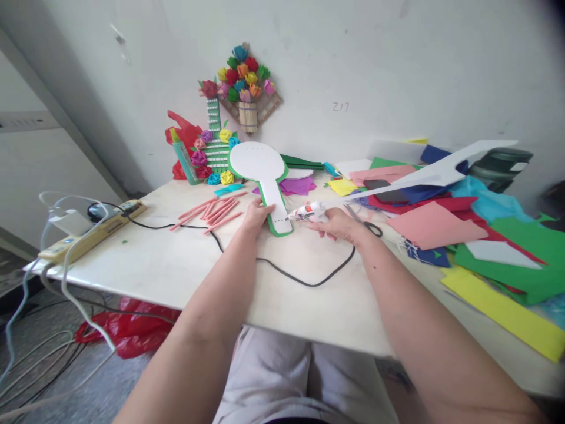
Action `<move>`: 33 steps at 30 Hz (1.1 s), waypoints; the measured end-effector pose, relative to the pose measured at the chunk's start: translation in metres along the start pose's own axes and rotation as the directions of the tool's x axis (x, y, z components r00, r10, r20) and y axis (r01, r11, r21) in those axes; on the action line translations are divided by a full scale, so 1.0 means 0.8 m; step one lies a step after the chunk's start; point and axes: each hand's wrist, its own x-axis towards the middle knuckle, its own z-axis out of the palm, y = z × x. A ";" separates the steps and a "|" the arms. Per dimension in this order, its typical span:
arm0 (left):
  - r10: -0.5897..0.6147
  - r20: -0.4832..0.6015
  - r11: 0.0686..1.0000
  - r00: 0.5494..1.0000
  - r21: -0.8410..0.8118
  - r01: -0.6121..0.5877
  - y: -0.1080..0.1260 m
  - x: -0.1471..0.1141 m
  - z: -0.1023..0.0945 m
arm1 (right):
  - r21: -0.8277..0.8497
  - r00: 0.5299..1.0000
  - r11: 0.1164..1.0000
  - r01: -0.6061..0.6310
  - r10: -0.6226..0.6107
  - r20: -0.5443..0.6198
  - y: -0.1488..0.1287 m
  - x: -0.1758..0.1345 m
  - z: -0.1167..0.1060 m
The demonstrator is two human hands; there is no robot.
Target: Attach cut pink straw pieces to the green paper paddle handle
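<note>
My left hand (256,215) grips the narrow handle of a white paddle-shaped cutout (258,162) backed with a green border, its round part toward the wall. Small dark dots run in a row across the handle's lower end. In my right hand (335,226) is a white patterned glue gun (309,211), its nozzle at the right edge of the handle, near the dots. Whether the tip touches the surface I cannot tell. Several pink rolled paper sticks (216,211) lie left of my left hand. Scissors (373,228) with dark handles lie beside my right wrist.
A black cord (309,285) loops across the table from a power strip (92,232). Coloured sheets (441,229) and a phone (385,192) cover the right side. A paper-flower decoration (216,147) and a green-blue bottle (184,158) stand at the back.
</note>
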 end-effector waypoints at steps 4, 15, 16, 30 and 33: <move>-0.013 -0.007 0.996 1.000 0.089 0.013 -0.002 0.003 -0.002 | -0.051 0.999 0.999 0.003 -0.001 0.033 0.002 0.002 -0.002; -0.043 -0.135 0.692 0.990 0.711 0.127 0.010 0.006 -0.004 | -0.114 0.989 0.992 -0.047 0.063 0.135 -0.014 0.004 -0.005; -0.041 -0.151 0.635 0.988 0.760 0.142 0.012 0.005 -0.003 | -0.118 0.988 0.992 -0.045 0.062 0.139 -0.016 0.006 -0.006; -0.034 -0.218 0.239 0.975 0.946 0.220 0.034 -0.008 0.006 | -0.410 0.964 0.910 -0.066 0.165 0.211 -0.051 0.042 -0.018; -0.042 -0.216 0.252 0.975 0.942 0.220 0.034 -0.010 0.005 | -0.453 0.956 0.886 -0.098 0.211 0.206 -0.060 0.046 -0.018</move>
